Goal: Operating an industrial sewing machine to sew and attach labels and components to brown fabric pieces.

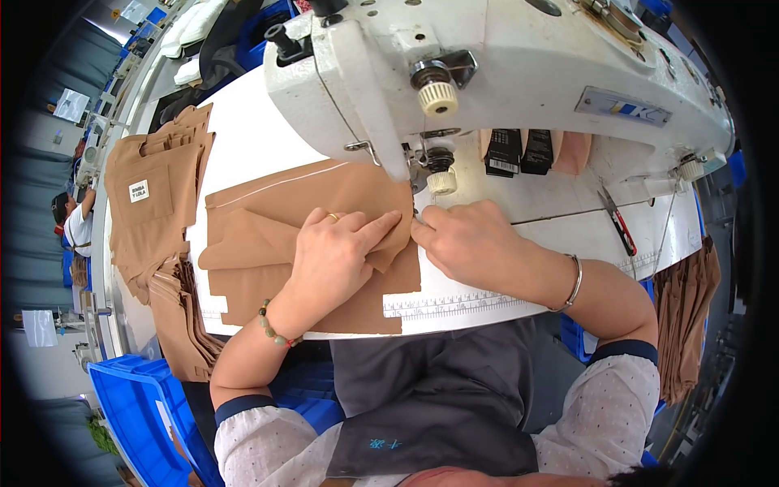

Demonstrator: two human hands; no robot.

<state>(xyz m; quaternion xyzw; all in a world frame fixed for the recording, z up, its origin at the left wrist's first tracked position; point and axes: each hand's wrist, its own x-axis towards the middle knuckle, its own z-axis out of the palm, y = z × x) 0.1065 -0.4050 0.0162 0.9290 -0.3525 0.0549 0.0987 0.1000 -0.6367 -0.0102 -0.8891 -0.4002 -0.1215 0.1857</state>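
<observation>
A brown fabric piece (268, 235) with a white line along its far side lies under the head of a white sewing machine (503, 73). On top of this cloth rests my left hand (337, 247), its index finger stretched toward the needle area and the other fingers lying on a fold. My right hand (471, 243) is closed, thumb and fingers pinching the cloth's right edge just in front of the presser foot. The needle tip is hidden behind the machine head and my fingers.
Stacked brown fabric pieces (154, 207) hang over the table's left side. Red-and-black scissors (620, 223) lie at the right, and black labels (503, 150) under the machine arm. A blue crate (146, 406) stands lower left; more brown pieces (686, 316) hang at the right.
</observation>
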